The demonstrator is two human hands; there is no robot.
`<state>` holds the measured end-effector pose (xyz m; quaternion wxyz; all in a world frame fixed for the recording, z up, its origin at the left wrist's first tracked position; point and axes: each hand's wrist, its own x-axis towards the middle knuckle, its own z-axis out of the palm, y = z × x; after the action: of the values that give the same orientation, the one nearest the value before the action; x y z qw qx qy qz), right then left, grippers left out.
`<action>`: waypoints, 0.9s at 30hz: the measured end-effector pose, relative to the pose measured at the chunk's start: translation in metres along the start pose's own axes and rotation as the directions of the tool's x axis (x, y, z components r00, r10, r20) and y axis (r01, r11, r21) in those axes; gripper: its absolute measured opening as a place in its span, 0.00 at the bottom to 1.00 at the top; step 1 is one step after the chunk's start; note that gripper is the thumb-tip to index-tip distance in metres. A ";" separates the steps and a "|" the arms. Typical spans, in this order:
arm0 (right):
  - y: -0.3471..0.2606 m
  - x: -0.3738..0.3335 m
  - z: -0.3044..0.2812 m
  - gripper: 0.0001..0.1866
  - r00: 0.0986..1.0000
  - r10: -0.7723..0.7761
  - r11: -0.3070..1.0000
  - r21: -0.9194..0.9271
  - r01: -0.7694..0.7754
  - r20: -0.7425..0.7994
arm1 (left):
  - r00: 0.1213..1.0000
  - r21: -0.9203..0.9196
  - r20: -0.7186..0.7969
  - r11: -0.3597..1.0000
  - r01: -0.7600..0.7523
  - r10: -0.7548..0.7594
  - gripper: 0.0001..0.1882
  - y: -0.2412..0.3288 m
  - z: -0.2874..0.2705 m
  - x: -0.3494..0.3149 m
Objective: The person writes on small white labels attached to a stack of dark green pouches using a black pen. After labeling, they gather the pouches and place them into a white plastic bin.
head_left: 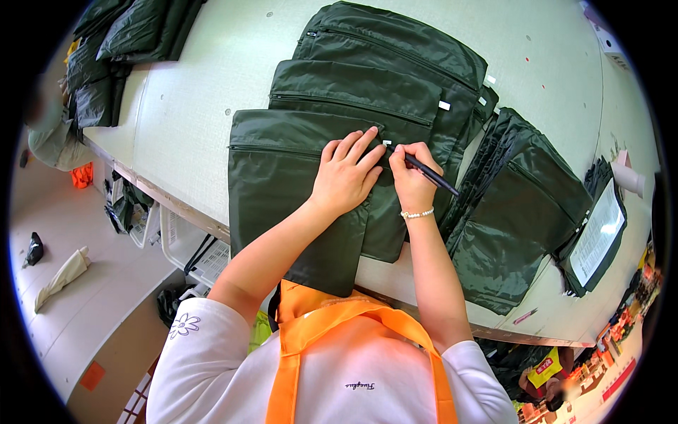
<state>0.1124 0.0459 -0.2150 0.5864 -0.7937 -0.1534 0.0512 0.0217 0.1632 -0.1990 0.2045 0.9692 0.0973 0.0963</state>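
Observation:
My left hand (345, 177) lies flat with fingers spread on a dark green zippered fabric piece (282, 212), the nearest of several overlapping ones. In my right hand (415, 184) is a black pen (436, 178), held slanted, its tip at a small white tag (386, 143) on that piece's right edge. Whether the tip touches the tag cannot be made out. Farther back, fanned out beneath, are a second green piece (339, 88) and a third (395, 46), their zippers running across near the top. Another white tag (443, 106) sticks out at the second one's right edge.
To the right lies a stack of similar green pieces (501, 247), then a printed sheet (599, 233) on more dark fabric. Folded dark bundles (141, 32) sit at the far left of the pale table (183, 134). White crates (191, 244) stand below its edge.

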 end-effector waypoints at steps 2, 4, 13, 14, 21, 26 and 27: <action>-0.001 0.000 -0.001 0.07 1.000 -0.002 1.000 -0.014 0.002 0.004 | 1.000 -0.001 0.000 1.000 0.002 -0.002 0.19 0.000 0.000 -0.001; -0.001 0.000 -0.001 0.07 1.000 0.003 1.000 -0.023 -0.003 -0.001 | 1.000 -0.005 0.000 1.000 0.002 -0.002 0.19 0.000 0.001 -0.001; -0.026 -0.020 -0.017 0.08 0.994 -0.086 0.984 -0.148 0.096 0.069 | 0.998 -0.160 -0.022 0.986 0.055 -0.059 0.20 -0.004 -0.004 0.000; -0.032 -0.030 -0.019 0.12 0.965 -0.160 0.895 -0.381 0.231 0.210 | 0.994 -0.242 -0.089 0.969 0.046 -0.070 0.21 -0.008 -0.004 -0.001; -0.081 -0.069 -0.027 0.16 0.954 0.064 0.971 -0.238 0.008 0.292 | 0.913 -0.496 -0.397 0.858 -0.131 -0.090 0.21 -0.006 -0.014 0.013; -0.095 -0.044 -0.192 0.11 0.989 0.145 0.984 -0.099 -0.148 -0.034 | 0.938 -0.429 -0.345 0.897 -0.111 -0.049 0.22 0.016 -0.029 0.063; -0.087 -0.041 -0.233 0.11 0.995 0.038 0.947 -0.314 -0.065 -0.092 | 0.956 -0.379 -0.293 0.920 -0.100 -0.017 0.24 0.021 -0.016 0.074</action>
<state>0.1188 -0.1565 -0.0653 0.4559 -0.8827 -0.1138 0.0075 0.0926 0.1677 -0.1648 0.3747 0.8862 0.0843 0.2592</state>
